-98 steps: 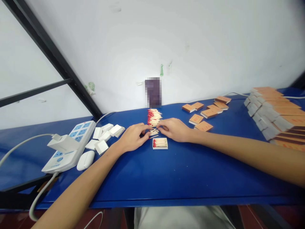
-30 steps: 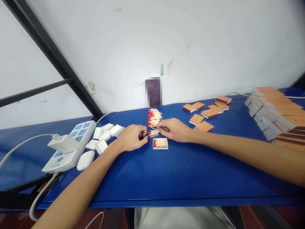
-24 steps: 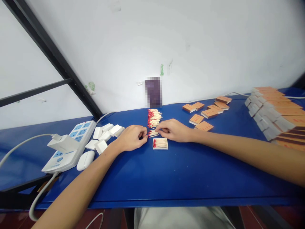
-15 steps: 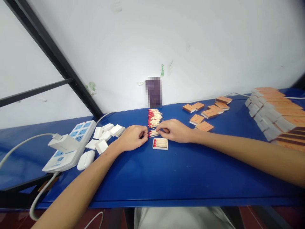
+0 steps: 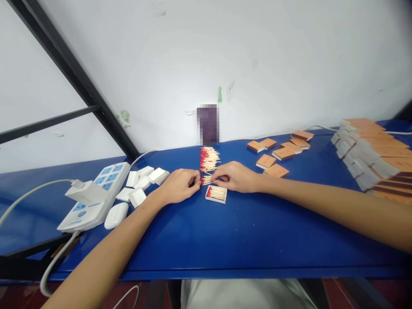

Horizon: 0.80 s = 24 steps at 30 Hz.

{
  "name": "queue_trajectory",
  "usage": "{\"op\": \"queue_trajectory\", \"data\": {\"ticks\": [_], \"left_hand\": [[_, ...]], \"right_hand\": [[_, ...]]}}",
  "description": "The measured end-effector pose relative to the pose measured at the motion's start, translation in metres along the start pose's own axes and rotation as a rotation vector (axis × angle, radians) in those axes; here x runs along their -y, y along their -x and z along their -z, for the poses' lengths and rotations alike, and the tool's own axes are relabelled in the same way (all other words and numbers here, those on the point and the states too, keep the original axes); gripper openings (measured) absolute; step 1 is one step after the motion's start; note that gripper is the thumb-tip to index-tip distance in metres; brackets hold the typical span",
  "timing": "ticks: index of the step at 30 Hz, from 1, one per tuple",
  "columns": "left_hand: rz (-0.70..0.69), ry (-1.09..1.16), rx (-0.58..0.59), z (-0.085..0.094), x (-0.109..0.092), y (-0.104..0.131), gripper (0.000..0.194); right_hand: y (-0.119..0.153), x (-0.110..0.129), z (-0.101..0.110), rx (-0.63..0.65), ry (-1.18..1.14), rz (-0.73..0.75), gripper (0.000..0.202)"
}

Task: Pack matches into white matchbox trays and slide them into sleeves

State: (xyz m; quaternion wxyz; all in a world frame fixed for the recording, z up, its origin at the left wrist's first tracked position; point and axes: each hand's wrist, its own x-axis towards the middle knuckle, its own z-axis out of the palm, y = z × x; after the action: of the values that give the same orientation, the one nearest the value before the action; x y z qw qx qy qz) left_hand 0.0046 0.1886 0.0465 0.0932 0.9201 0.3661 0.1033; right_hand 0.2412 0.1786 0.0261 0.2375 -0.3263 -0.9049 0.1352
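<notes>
Between my two hands lies a small bunch of red-tipped matches [image 5: 206, 180] on the blue table. My left hand [image 5: 183, 184] has its fingers curled at the red heads of the bunch. From the other side, my right hand [image 5: 234, 176] pinches the plain ends of these matches. Just below them sits a white matchbox tray [image 5: 216, 200], slightly turned, with several matches inside. A larger pile of loose matches [image 5: 209, 159] lies behind the bunch, near the wall.
Several white matchbox trays [image 5: 141, 183] lie to the left, beside a power strip [image 5: 111, 176] with a plugged-in charger [image 5: 86, 193] and a white earbud case [image 5: 116, 215]. Orange matchbox sleeves [image 5: 284, 153] are scattered to the right. A tall stack of matchboxes [image 5: 373, 150] stands farther right.
My hands have drawn slightly closer together around the small bunch of matches. The filled tray below has turned slightly, its right side nearer me.
</notes>
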Motion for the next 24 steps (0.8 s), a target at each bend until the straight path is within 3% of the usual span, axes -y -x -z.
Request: {"op": "queue_trajectory", "data": {"ticks": [24], "left_hand": [[-0.031, 0.010, 0.020, 0.0032, 0.0020, 0.0010, 0.022]], "right_hand": [[0.0005, -0.0023, -0.0006, 0.009, -0.019, -0.016, 0.018]]}}
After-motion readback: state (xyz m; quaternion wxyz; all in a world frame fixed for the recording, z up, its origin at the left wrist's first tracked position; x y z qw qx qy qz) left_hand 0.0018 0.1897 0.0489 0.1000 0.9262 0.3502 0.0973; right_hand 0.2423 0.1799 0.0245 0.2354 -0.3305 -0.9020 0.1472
